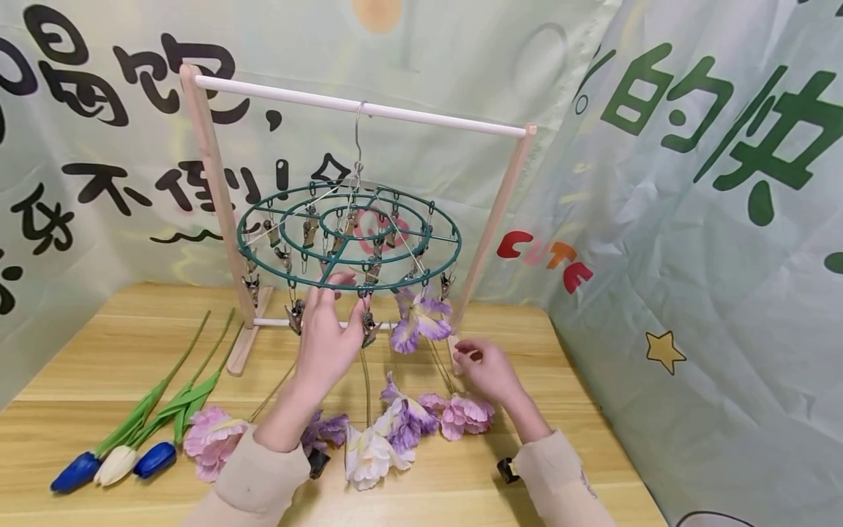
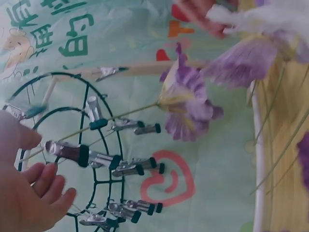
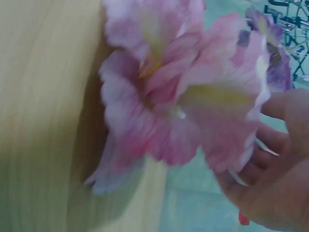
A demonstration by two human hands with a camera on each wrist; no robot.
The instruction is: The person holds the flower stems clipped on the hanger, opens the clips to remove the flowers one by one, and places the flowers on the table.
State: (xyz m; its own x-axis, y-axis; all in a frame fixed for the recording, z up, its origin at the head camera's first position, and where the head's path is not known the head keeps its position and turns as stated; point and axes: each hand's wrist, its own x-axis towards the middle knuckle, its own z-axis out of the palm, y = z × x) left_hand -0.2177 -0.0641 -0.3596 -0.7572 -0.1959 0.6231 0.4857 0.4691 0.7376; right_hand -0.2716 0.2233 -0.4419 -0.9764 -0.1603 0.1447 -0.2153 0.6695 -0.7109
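A round green hanger (image 1: 276,274) with metal clips hangs from a stand. My left hand (image 1: 329,337) is raised at its front rim, fingers loosely bent beside a clip (image 2: 67,152); no firm hold on it shows. A purple-and-white artificial flower (image 1: 421,318) hangs at the hanger's right front, its stem running up among the clips in the left wrist view. My right hand (image 1: 490,372) is low at the right, fingers slightly bent, just above a pink flower (image 1: 464,416) on the table. In the right wrist view, that flower's petals (image 3: 227,116) partly cover the fingers.
The stand has wooden legs (image 1: 497,212) and a white top bar (image 1: 283,93). White (image 1: 369,457), purple (image 1: 408,424) and pink (image 1: 214,443) flowers lie along the table front. Blue and white tulips (image 1: 117,466) lie at the left. Printed curtains (image 1: 691,293) enclose the table.
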